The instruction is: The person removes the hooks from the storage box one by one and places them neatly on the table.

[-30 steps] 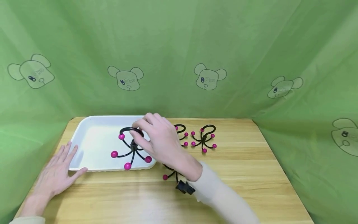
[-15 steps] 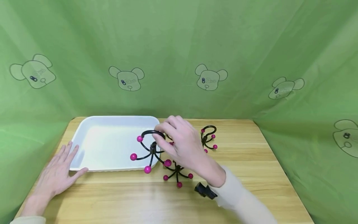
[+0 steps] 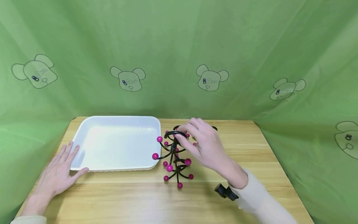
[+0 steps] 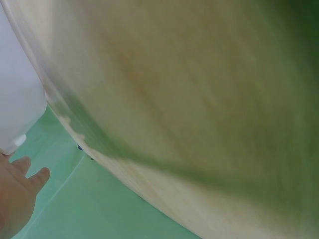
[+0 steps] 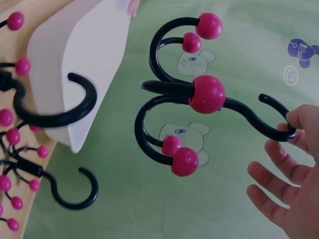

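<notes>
My right hand [image 3: 205, 146] pinches the top hook of a black multi-arm hook hanger [image 3: 173, 148] between thumb and index finger. The hanger's curved arms end in pink balls; in the right wrist view this hanger [image 5: 207, 94] hangs in the air, with the other fingers spread apart. It overlaps other hangers just right of the white tray. A similar hanger [image 3: 180, 185] stands in front, and more lie partly hidden behind my right hand. My left hand [image 3: 57, 172] rests at the left front corner of the tray [image 3: 114, 169], fingers straight.
The tray stands on a wooden table [image 3: 126, 199] at the back left. Green cloth [image 3: 173, 40] with printed bear heads encloses the back and sides. In the right wrist view, other hangers' black hooks [image 5: 75, 204] stick up beside the tray.
My right hand has carried the held hanger from over the tray rightward to the group of hangers. The left hand has stayed at the tray corner.
</notes>
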